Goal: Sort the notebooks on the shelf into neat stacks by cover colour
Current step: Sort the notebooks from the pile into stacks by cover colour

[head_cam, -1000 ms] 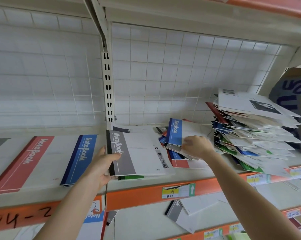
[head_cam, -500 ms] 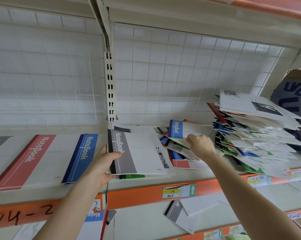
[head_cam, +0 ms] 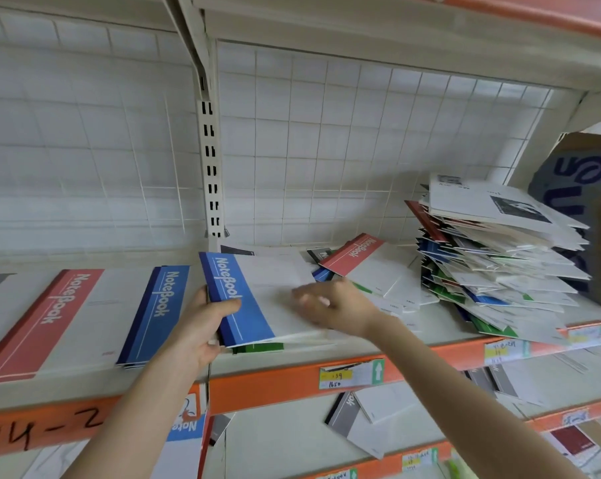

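Head view: along the shelf (head_cam: 274, 382), the leaning mixed pile (head_cam: 499, 257) at your right may slide if you bump it. The blue notebook (head_cam: 238, 300) sits mid-shelf, spine clasped by your left grip (head_cam: 202, 326); your right grip (head_cam: 333, 305), blurred, spreads flat-fingered over its cover.

On the shelf (head_cam: 292, 383), a left stack (head_cam: 50, 323) and second stack (head_cam: 153, 312) lie side by side. Right of them sits the middle stack (head_cam: 257, 292), then loose notebooks (head_cam: 371, 267), then a leaning pile (head_cam: 499, 264), a box (head_cam: 599, 202) behind.
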Available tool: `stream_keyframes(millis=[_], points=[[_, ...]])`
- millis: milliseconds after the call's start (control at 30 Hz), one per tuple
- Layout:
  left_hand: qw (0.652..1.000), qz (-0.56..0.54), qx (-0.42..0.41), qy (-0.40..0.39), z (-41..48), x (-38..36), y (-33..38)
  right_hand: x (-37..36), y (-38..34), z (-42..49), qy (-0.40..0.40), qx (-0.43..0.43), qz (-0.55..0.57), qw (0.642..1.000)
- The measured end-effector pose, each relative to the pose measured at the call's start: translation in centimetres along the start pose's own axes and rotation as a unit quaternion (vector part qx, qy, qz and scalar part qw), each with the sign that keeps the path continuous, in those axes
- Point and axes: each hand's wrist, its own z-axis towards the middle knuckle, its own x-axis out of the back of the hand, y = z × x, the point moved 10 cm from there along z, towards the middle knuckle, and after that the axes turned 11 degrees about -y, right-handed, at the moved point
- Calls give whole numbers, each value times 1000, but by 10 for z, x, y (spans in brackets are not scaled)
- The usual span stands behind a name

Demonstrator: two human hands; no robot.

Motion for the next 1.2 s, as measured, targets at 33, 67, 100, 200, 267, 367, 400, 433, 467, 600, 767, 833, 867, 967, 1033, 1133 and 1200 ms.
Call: stream_keyframes(millis=[33, 67, 100, 200, 267, 367, 400, 433, 467, 600, 767, 833, 867, 967, 1033, 1133, 1200], points=[[1000, 2, -3, -2, 0, -1, 1, 12, 30, -2, 25, -83, -26, 996], [1000, 2, -6, -3, 0, -1, 2, 25, 59, -6, 48, -163, -49, 984], [1000, 3, -8, -4, -1, -1, 2, 35, 83, -14, 64, -229, -65, 969], [1000, 2, -11, -3, -1, -1, 3, 39, 142, -36, 36, -370, -72, 926], [1000, 1, -11, -2, -2, -2, 3, 37, 156, -46, 11, -405, -80, 911], [1000, 3, -11, -3, -3, -1, 3, 38, 149, -42, -25, -386, -178, 905], [1000, 1, -11, -4, -3, -1, 2, 37, 142, -37, -43, -370, -230, 899], [1000, -3, -9, -4, -3, -1, 2, 35, 137, -33, -56, -359, -270, 892], [1000, -6, -8, -5, -3, -1, 2, 35, 135, -32, -60, -352, -295, 886], [1000, -15, -4, -7, -4, -3, 2, 46, 140, -37, -13, -354, -281, 892], [1000, -22, -6, -8, -1, -3, 1, 35, 93, -27, 24, -209, -269, 940], [1000, -17, -8, -11, 0, -3, 1, 21, 56, -24, 68, -68, -264, 960], [1000, -12, -7, -11, 1, -2, 1, 13, 40, -25, 88, -3, -250, 964], [1000, -7, -2, -12, 2, -1, 1, -13, -6, -26, 85, 134, -223, 962], [1000, -3, 3, -12, 3, 0, 0, -20, -25, -25, 66, 185, -186, 963], [1000, 14, 5, -9, 4, 1, 1, -9, -1, -16, 30, 108, -113, 987], [1000, 17, 4, -9, 4, 1, 1, 13, 41, -15, 52, -28, -116, 991]])
